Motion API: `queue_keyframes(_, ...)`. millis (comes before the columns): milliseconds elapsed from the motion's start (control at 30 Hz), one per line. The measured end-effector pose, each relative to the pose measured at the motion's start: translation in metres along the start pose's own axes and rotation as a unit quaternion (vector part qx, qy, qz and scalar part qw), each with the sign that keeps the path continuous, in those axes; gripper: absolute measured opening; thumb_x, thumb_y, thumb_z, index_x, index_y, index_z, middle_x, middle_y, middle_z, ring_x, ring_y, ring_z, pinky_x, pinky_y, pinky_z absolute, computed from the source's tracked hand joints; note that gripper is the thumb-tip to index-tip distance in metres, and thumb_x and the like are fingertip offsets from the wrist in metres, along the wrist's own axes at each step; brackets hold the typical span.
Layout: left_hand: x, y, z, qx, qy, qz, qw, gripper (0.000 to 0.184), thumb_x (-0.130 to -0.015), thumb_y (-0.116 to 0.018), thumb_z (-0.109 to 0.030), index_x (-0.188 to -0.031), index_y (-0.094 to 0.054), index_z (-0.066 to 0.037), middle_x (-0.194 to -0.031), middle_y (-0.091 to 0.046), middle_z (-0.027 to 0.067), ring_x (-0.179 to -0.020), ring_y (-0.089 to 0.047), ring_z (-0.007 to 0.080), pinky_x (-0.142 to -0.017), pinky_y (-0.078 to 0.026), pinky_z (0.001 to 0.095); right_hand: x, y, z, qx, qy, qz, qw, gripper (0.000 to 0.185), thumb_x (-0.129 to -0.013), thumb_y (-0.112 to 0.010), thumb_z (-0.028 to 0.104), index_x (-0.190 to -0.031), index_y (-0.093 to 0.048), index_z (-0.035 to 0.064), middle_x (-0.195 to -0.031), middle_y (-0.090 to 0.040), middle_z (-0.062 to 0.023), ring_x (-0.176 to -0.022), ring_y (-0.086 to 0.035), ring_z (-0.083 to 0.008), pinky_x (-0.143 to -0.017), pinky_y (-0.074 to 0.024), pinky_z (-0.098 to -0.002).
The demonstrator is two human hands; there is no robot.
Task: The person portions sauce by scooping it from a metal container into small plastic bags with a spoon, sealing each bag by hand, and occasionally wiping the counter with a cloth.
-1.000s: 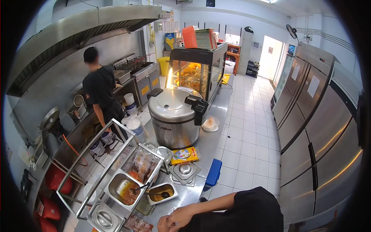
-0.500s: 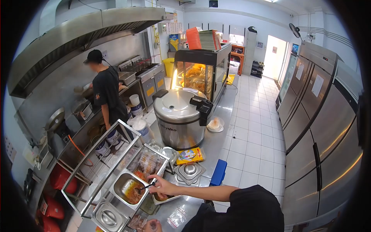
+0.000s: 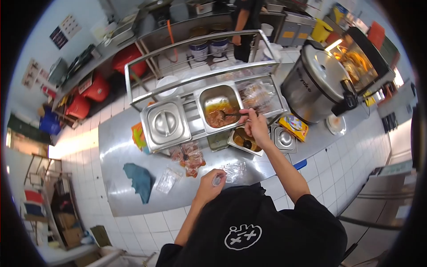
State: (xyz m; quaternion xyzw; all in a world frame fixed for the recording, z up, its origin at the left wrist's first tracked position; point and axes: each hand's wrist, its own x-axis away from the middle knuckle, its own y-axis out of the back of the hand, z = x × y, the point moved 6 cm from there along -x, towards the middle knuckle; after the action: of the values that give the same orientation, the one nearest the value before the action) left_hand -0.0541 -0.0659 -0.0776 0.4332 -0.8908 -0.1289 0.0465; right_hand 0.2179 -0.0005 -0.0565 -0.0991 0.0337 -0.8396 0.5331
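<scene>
My right hand (image 3: pixel 254 124) is closed round the dark handle of a spoon (image 3: pixel 230 115). The spoon's end lies in reddish, oily sauce (image 3: pixel 218 116) inside a deep steel pan (image 3: pixel 205 95). My left hand (image 3: pixel 211 186), near the counter's front edge, is closed on a small clear plastic piece with a round mouth (image 3: pixel 216 180); whether it is a bag or a cup I cannot tell. Clear plastic bags (image 3: pixel 234 172) lie beside that hand. To its upper left are filled, reddish bags (image 3: pixel 190 158). A second small pan (image 3: pixel 242 139) with a dark utensil sits below my right forearm.
A lidded pan (image 3: pixel 165 124) stands left of the sauce pan, and wrapped food (image 3: pixel 258 95) is to its right. A metal frame (image 3: pixel 195 66) rises behind. A teal cloth (image 3: pixel 138 181) lies on the counter. A large rice cooker (image 3: pixel 313 84) stands right; a co-worker (image 3: pixel 244 31) is beyond.
The view has swung left and down, showing more of the counter and my left arm. The spoon stays in the sauce pan in my right hand.
</scene>
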Motion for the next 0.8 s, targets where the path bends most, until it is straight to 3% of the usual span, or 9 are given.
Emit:
queue_keyframes(267,-0.001,0.004,-0.002,0.005,0.008,-0.003,1.0,0.018,-0.09,-0.069,-0.004,-0.106,-0.066,0.001,-0.098,-0.073,0.0145,-0.093,-0.072,0.0232,-0.086,-0.055,0.0333,-0.004,0.0,-0.006,-0.111,-0.068,0.012,0.991,0.044,-0.11,-0.044,0.037,-0.127,-0.058,-0.0016,-0.089,-0.069,-0.0091,-0.046,-0.043,-0.0071,-0.04,-0.0293,-0.0235)
queue_keyframes(467,-0.008,-0.002,0.0,0.023,0.0,0.0,1.0,0.017,-0.091,-0.069,-0.006,-0.106,-0.067,0.001,-0.097,-0.072,0.0118,-0.091,-0.069,0.0185,-0.085,-0.053,0.0313,0.008,0.003,-0.009,-0.176,-0.039,0.027,0.983,0.047,-0.11,-0.045,0.04,-0.128,-0.056,-0.0023,-0.09,-0.07,-0.0107,-0.047,-0.044,-0.0078,-0.041,-0.0303,-0.0243)
queue_keyframes(800,-0.01,-0.006,0.003,0.095,0.037,0.01,0.995,0.02,-0.095,-0.07,-0.011,-0.113,-0.064,-0.003,-0.098,-0.07,0.0051,-0.09,-0.066,0.0122,-0.083,-0.053,0.0285,0.034,-0.004,0.012,0.032,0.118,0.144,0.982,0.043,-0.11,-0.046,0.035,-0.12,-0.064,-0.0031,-0.09,-0.071,-0.0108,-0.054,-0.05,-0.0066,-0.048,-0.0391,-0.0212)
